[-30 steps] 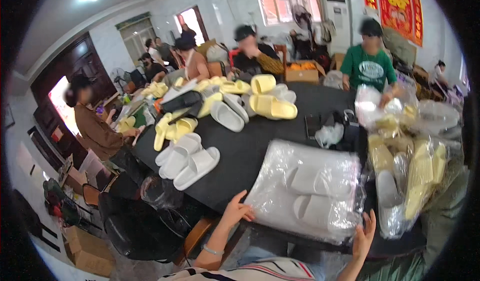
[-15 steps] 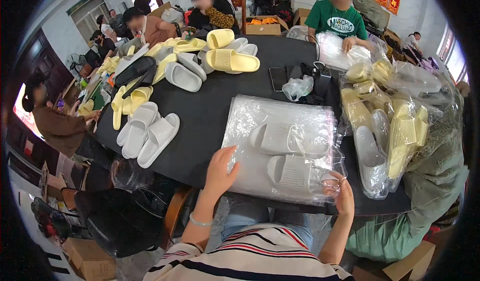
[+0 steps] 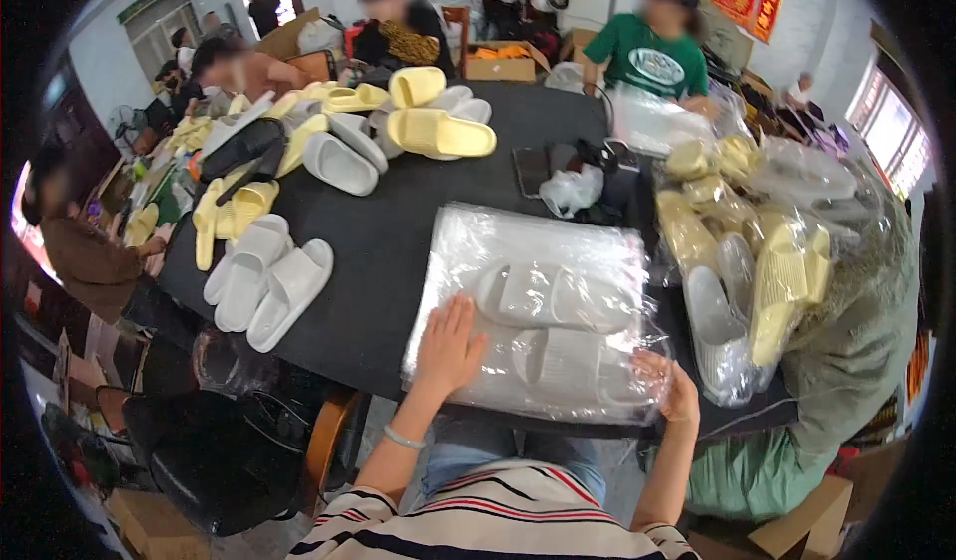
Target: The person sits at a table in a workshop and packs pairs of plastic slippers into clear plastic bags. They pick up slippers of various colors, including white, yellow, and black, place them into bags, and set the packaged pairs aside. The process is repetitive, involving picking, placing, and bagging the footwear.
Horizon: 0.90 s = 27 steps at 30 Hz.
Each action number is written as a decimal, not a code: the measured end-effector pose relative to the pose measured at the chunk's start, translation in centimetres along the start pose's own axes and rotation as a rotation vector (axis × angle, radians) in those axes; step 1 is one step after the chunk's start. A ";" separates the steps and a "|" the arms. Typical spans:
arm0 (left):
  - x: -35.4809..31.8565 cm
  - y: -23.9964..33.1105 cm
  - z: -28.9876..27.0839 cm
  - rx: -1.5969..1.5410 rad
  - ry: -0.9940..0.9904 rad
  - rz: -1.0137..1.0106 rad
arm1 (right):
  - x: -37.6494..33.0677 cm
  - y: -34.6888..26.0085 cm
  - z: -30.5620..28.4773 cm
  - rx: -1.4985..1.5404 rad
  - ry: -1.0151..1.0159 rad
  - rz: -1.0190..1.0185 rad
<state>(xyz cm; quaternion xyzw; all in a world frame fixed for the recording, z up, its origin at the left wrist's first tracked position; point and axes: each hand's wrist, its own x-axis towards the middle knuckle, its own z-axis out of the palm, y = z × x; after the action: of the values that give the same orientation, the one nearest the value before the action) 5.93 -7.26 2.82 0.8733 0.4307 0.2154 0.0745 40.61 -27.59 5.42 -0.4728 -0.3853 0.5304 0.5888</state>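
A pair of light grey slide slippers [image 3: 558,296] lies side by side inside a clear plastic bag [image 3: 637,311], on top of a stack of clear bags [image 3: 438,261] at the table's near edge. My left hand [image 3: 450,351] lies flat on the stack beside the slippers' toe ends, fingers stretched out and holding nothing. At the heel end, my right hand [image 3: 672,386] has its bent fingers closed on the right end of the bag. Part of its grip is hidden by shiny film.
Loose grey slippers [image 3: 264,276] lie left on the black table [image 3: 368,251], with yellow slippers [image 3: 438,132] behind. Bagged slippers [image 3: 737,271] crowd the right side. A phone [image 3: 531,172] lies near the middle. A person in green [image 3: 652,67] sits across; a chair [image 3: 219,450] stands left.
My left hand has moved from the stack's left edge onto the bags and flattened there. My right hand has stayed at the bag's right end. The whole view has shifted slightly.
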 end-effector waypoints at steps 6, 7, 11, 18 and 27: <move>-0.4 -1.4 1.0 -0.100 0.150 0.024 | 5.7 -3.5 3.1 -0.948 -0.260 -0.326; -0.4 -1.4 1.0 -0.113 0.159 0.017 | 6.7 -3.0 3.8 -0.965 -0.312 -0.477; -0.7 -2.8 1.6 -0.427 0.210 -0.096 | 9.9 -2.9 7.1 -1.532 -0.302 -0.361; 0.6 -5.2 2.0 -0.850 0.201 -0.262 | 14.8 -0.3 8.9 -1.371 -0.459 -0.604; 3.0 -5.8 0.8 -0.301 0.290 -0.131 | 15.3 -0.5 11.9 -1.277 -0.351 -0.620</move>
<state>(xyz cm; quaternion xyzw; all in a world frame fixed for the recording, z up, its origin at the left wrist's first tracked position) 3.67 -1.30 1.24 0.7824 0.4556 0.3953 0.1550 31.55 -10.74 8.17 -0.5013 -0.8242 0.0793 0.2512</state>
